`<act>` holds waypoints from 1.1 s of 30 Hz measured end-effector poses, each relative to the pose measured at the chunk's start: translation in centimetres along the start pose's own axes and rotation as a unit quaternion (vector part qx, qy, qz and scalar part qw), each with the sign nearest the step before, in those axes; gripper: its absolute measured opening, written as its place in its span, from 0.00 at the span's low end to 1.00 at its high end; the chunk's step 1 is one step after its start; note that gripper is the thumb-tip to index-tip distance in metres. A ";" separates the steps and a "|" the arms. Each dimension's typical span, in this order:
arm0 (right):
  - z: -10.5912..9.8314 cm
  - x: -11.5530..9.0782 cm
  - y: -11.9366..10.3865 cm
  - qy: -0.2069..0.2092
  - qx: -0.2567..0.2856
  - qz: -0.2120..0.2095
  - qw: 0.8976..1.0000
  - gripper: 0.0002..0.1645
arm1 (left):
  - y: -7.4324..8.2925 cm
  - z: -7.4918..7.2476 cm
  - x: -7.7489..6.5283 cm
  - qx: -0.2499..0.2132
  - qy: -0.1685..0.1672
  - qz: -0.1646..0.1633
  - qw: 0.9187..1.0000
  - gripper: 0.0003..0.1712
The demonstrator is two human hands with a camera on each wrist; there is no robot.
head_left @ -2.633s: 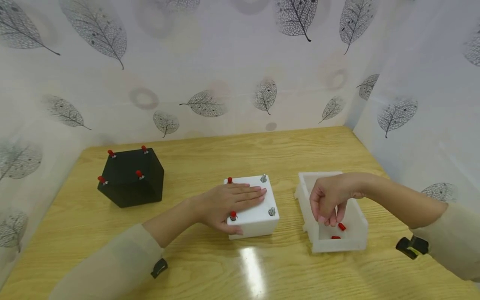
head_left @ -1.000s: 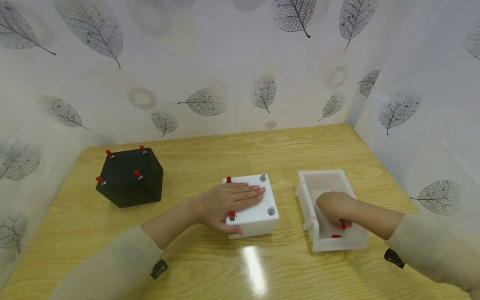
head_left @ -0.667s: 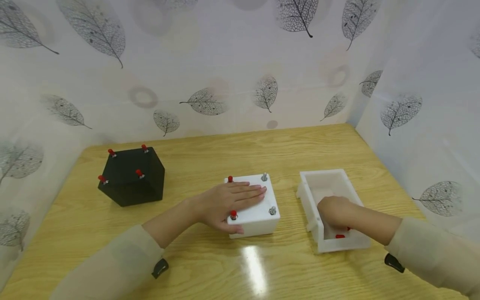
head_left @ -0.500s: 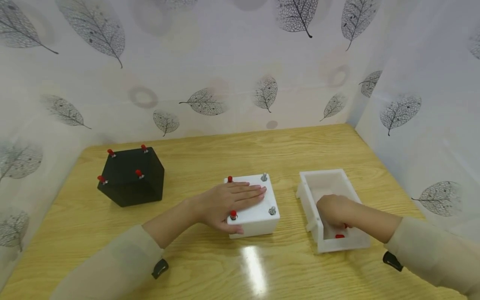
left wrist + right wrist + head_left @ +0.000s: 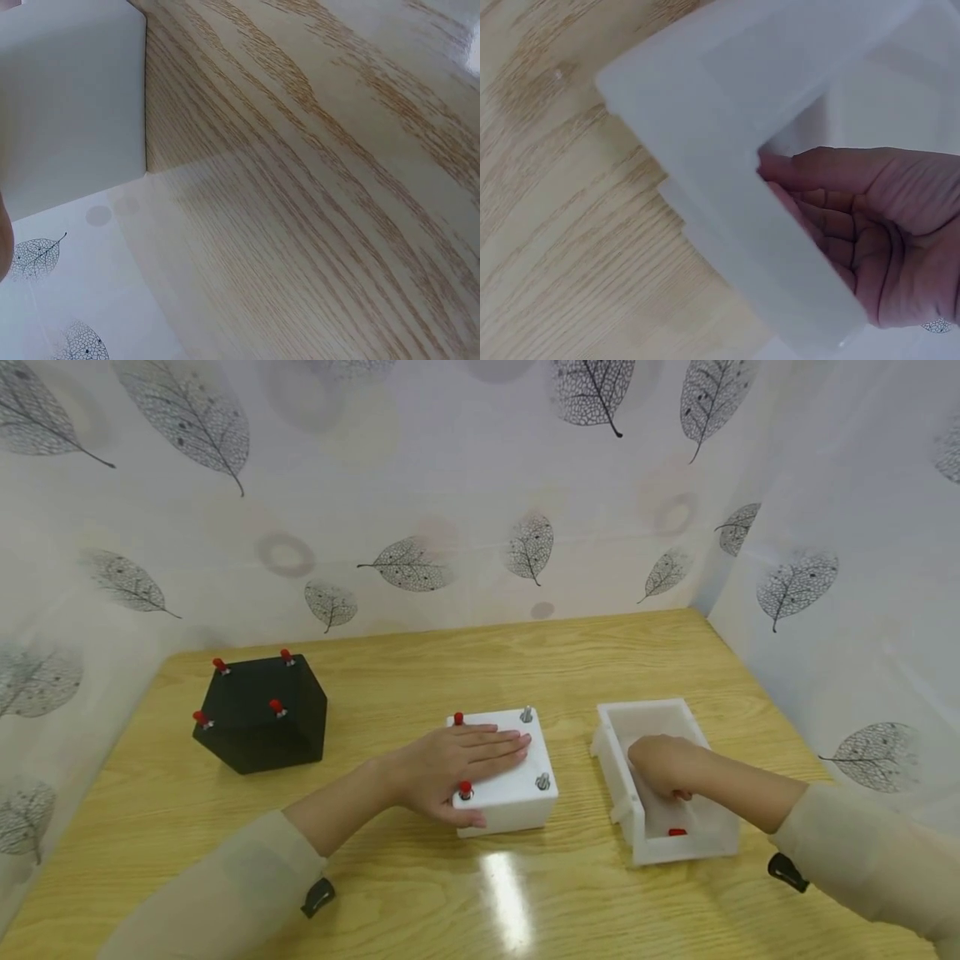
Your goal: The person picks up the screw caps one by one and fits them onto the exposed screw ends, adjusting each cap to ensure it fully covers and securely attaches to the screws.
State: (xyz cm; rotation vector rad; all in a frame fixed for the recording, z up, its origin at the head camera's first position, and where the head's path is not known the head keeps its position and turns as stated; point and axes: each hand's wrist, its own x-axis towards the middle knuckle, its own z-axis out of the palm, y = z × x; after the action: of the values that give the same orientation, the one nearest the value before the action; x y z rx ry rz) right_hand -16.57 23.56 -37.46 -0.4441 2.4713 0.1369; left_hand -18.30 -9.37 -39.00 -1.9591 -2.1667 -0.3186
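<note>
In the head view my left hand [image 5: 457, 768] lies flat on top of a white box [image 5: 517, 817], fingers straight, thumb over its front edge. Red caps [image 5: 465, 790] cover two bolts on the box's left side. Both right-hand bolts [image 5: 543, 782] are bare metal. My right hand [image 5: 663, 764] reaches down into a white bin [image 5: 686, 849], fingers curled. A red hint shows at its fingertips, where it pinches a small red cap mostly hidden by the hand. Another red cap [image 5: 677, 832] lies on the bin floor. In the right wrist view the bin's wall [image 5: 727, 172] hides the fingertips.
A black box [image 5: 262, 714] with red-capped bolts at its top corners stands at the back left of the wooden table [image 5: 405, 893]. A leaf-patterned curtain [image 5: 465, 485] encloses the back and sides.
My right hand has lowered into the bin, and one of the two red caps has left its spot on the floor. The bin shifted slightly. My left hand stays on the white box.
</note>
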 end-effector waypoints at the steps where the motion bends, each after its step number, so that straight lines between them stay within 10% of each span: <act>1: 0.0 0.0 0.0 0.010 0.003 -0.006 1.000 0.18 | 0.0 0.0 0.0 0.000 0.001 0.000 1.000 0.45; 16: 0.2 1.1 0.6 0.110 0.113 -0.039 0.987 0.16 | -0.1 0.0 -0.1 0.012 0.014 0.004 1.000 0.44; 33: 0.5 1.0 2.0 0.005 0.366 0.002 0.930 0.06 | 0.0 0.2 -0.1 0.013 0.016 0.007 1.000 0.43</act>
State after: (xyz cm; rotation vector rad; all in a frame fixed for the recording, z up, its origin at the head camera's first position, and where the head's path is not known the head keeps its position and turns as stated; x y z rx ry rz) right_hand -17.78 25.24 -38.46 -0.1089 2.3135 -0.7654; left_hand -18.26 -9.37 -39.25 -1.9410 -2.1255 -0.3177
